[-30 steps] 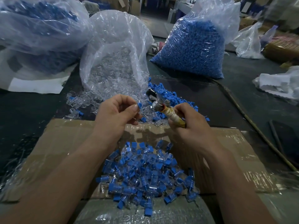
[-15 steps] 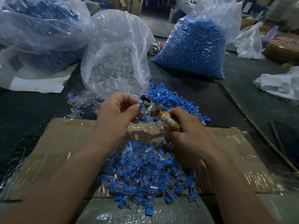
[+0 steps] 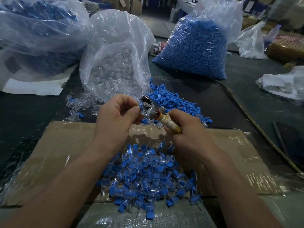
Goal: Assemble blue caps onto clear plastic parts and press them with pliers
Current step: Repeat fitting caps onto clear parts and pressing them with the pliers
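"Two hands entered first. State of each?"

"Left hand [image 3: 118,111]: thumb and forefinger pinch a blue cap [image 3: 141,106] at the nose of the pliers [image 3: 150,111], other fingers curled in. Right hand [image 3: 189,134]: fingers wrapped tight round the taped handles. Both are held above the far edge of the cardboard sheet [image 3: 65,142]. Whether the jaws are closed on the piece, cannot tell; any clear part under the cap is hidden."

"Risks, item by item."

"One: the fingertips sit just beside the jaws, so a squeeze before they clear would likely nip them. Two: a cap sitting crooked would likely crush or skew rather than seat. Three: a small, slick piece could spring from the pinch and vanish among the loose stock."

"Containers and contents?"

"Three large clear bags at the back. Middle bag [image 3: 115,46], mouth open toward the person: clear plastic parts, with spilled clear parts [image 3: 82,102] on the dark table [image 3: 24,112]. Right bag [image 3: 194,51]: blue caps, packed full; a loose heap of caps [image 3: 172,99] lies between it and the hands. Left bag [image 3: 37,30]: blue items, too blurred through the film to identify. Cardboard sheet, film-wrapped: one pile of assembled pieces [image 3: 148,175], blue on clear, between the forearms."

"Smaller bags [image 3: 250,41], far right?"

"Contents not legible."
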The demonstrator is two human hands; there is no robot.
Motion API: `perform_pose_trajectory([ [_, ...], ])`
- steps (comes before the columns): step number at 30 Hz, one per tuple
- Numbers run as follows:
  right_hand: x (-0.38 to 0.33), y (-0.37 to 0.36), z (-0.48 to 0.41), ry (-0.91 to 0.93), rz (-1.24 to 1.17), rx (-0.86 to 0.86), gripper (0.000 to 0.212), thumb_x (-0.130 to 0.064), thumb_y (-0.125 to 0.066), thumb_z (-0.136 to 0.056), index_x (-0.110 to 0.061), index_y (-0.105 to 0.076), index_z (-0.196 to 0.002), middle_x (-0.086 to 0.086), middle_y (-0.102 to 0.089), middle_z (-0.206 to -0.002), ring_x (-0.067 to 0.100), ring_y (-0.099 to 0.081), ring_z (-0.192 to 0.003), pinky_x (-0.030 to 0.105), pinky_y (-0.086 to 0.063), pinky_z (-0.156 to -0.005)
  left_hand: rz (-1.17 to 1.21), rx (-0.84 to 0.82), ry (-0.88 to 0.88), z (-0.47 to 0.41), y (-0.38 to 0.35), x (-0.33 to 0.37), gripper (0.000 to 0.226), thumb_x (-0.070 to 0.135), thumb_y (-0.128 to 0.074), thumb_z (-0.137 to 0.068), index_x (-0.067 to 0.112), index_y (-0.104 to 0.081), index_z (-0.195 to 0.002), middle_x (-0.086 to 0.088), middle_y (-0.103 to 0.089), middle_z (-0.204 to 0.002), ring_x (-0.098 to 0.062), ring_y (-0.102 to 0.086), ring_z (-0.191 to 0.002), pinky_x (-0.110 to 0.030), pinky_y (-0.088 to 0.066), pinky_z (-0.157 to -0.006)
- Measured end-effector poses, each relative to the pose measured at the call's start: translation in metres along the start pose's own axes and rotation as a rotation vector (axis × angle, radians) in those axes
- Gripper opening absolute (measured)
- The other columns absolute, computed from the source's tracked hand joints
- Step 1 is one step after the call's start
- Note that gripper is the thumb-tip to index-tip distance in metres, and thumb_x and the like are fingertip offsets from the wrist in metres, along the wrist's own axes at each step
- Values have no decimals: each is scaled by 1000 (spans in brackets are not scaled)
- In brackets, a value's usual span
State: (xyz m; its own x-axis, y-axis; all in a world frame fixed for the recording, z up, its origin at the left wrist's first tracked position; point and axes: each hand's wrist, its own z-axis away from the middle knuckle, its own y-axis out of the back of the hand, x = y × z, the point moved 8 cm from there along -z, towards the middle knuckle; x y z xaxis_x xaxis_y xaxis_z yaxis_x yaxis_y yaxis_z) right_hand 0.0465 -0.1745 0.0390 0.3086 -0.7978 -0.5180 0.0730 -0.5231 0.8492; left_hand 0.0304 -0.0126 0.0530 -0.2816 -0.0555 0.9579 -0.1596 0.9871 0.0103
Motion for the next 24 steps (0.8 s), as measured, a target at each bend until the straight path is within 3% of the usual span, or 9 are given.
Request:
perform_pose_trajectory([
  [10, -1, 3, 1, 8, 26, 42, 26, -6, -62, -75, -24, -52, -90, -5, -55, -83, 16, -50, -78, 33, -42, -66, -39, 9, -7, 2, 0, 4, 26, -6, -55, -84, 18, -55, -73, 4, -59, -65, 2, -59, -56, -10, -48, -56],
  [15, 2, 2, 0, 8, 13, 69, 37, -3, -63, -74, -24, -57, -105, -13, -49, -85, 11, -47, -82, 27, -37, -67, -51, 22, 12, 2, 1, 3, 25, -5, -56, -84, 18, -55, -73, 5, -59, -65, 1, -60, -56, -10, -49, -55],
  [19, 8, 5, -1, 16, -30, 62, 37, -14, -67, -80, -23, -58, -114, -11, -53, -94, 8, -49, -86, 24, -37, -71, 1, 65, 49, 1, 7, -2, 21, -2, -57, -83, 16, -58, -74, 4, -63, -65, -1, -61, -59, -12, -49, -57],
  [24, 22, 5, -1, -65, -88, -48, 25, -25, -74, -76, -38, -59, -90, -18, -59, -82, -3, -54, -75, 18, -39, -62, 115, 18, 139, -2, 11, -6, 21, -3, -61, -78, 16, -65, -72, 1, -68, -66, -11, -64, -62, -19, -52, -56],
])
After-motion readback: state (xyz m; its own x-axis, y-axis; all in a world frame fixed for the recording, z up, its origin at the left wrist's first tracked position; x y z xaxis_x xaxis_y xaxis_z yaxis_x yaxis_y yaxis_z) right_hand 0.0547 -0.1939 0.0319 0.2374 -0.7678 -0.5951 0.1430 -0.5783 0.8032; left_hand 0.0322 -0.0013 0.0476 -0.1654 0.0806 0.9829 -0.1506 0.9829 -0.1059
